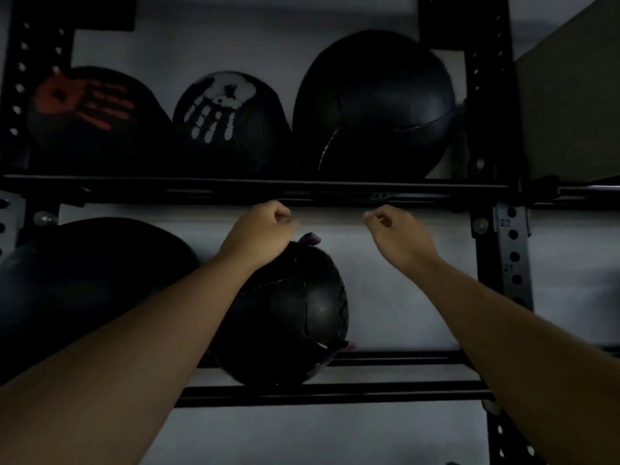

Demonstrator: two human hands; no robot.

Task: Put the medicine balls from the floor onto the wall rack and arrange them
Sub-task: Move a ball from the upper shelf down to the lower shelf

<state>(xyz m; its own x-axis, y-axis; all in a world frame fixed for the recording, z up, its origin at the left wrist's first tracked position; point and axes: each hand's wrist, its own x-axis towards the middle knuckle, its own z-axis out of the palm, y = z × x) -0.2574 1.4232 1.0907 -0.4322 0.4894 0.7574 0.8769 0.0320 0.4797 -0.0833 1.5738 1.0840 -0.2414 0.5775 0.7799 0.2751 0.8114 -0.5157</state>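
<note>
A black wall rack (235, 189) holds dark medicine balls on two levels. On the upper level sit a ball with a red handprint (90, 115), a ball with a white handprint (228, 122) and a large plain black ball (372, 105). On the lower rails (385, 391) rest a big black ball (84, 280) at the left and a smaller stitched black ball (295, 317). My left hand (265, 226) is raised just under the upper rail, fingers curled, above the stitched ball. My right hand (392, 229) is beside it, fingers curled, holding nothing.
Perforated black uprights (486, 95) frame the rack at left and right. A pale wall lies behind. A brown box-like surface (570, 112) fills the upper right. The lower level has open rail to the right of the stitched ball.
</note>
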